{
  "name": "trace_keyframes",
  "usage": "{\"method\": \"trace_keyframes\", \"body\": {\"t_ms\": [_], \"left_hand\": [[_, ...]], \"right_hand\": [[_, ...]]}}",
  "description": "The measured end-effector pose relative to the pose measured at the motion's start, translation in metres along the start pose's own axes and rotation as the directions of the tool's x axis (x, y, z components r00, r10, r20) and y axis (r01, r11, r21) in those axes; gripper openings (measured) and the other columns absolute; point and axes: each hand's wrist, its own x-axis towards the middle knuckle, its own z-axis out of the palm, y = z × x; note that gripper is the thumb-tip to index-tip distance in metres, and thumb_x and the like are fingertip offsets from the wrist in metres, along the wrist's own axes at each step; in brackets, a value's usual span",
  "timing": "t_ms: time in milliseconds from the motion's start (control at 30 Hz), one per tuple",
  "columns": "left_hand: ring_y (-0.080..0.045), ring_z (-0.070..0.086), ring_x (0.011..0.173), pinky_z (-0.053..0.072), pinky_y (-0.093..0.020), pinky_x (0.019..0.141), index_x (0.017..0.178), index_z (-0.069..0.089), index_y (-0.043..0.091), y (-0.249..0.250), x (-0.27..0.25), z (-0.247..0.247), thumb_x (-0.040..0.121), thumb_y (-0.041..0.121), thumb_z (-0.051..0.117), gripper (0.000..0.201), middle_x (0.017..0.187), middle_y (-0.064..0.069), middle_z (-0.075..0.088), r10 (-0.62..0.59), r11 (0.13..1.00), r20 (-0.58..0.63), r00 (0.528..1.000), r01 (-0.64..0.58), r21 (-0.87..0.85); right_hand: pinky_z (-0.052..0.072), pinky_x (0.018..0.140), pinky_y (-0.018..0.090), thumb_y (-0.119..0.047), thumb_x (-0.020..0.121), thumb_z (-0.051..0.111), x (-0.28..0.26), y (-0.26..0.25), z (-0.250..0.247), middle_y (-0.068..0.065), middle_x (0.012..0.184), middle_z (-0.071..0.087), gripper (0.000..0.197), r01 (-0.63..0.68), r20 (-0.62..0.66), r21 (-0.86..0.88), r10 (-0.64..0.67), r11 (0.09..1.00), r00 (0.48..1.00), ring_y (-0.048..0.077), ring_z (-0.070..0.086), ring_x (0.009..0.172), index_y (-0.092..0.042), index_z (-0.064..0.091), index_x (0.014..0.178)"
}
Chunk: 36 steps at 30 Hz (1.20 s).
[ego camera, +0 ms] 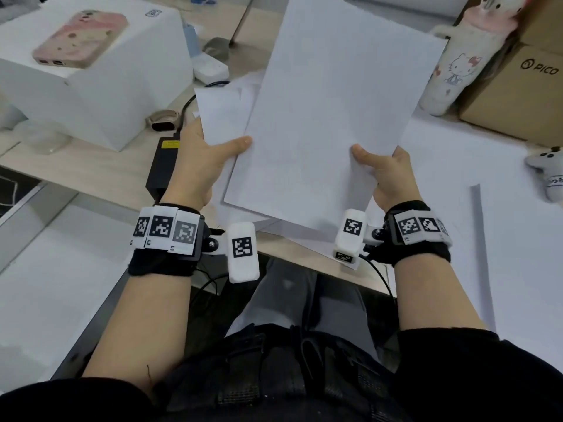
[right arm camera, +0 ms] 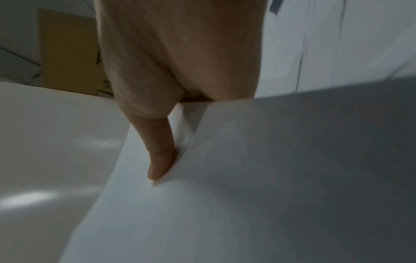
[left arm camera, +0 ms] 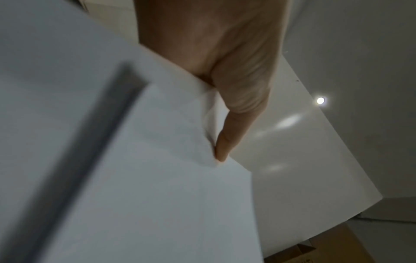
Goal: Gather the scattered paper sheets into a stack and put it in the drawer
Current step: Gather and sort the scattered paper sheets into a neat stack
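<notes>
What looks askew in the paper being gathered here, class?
The paper stack, held by the left hand and right hand, is not squared: lower sheets fan out past the top sheet's left edge. More loose sheets lie on the desk.

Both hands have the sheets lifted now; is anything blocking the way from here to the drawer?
Cannot tell: no drawer shows in any view. Left hand and right hand pinch the paper stack above the desk, nothing between hands and paper.
</notes>
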Motion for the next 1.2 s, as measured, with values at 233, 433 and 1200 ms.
{"method": "trace_keyframes", "body": {"t_ms": [233,433,1200], "left_hand": [[-0.018,0.066,0.105,0.054,-0.031,0.088,0.111,0.056,0.013,0.002,0.002,0.021,0.070,0.002,0.075,0.046,0.106,0.000,0.068,0.059,0.982,-0.004,0.998,-0.059,-0.177],[-0.023,0.069,0.096,0.055,-0.037,0.083,0.097,0.068,0.014,0.021,0.002,0.040,0.068,-0.005,0.078,0.036,0.096,-0.002,0.074,0.188,0.952,-0.002,0.982,-0.183,-0.244],[-0.018,0.066,0.105,0.053,-0.029,0.085,0.120,0.049,0.010,0.003,-0.003,0.067,0.069,-0.003,0.080,0.061,0.109,0.000,0.069,0.186,0.977,0.139,0.973,-0.168,-0.132]], "right_hand": [[0.054,0.070,0.027,0.009,0.078,0.067,-0.011,-0.013,-0.017,-0.004,0.074,0.072,0.016,0.170,-0.025,-0.051,-0.171,0.984,0.985,0.013,0.067,0.071,-0.005,0.066,0.084],[0.054,0.072,0.030,0.014,0.077,0.066,-0.022,-0.038,-0.018,-0.002,0.075,0.073,0.029,0.325,-0.092,0.043,-0.320,0.945,0.943,0.015,0.068,0.073,-0.014,0.072,0.072],[0.053,0.078,0.030,-0.012,0.073,0.074,-0.034,-0.027,-0.060,-0.001,0.092,0.074,0.022,0.140,0.020,-0.053,-0.140,0.989,0.990,0.018,0.069,0.089,-0.012,0.070,0.094]]}}
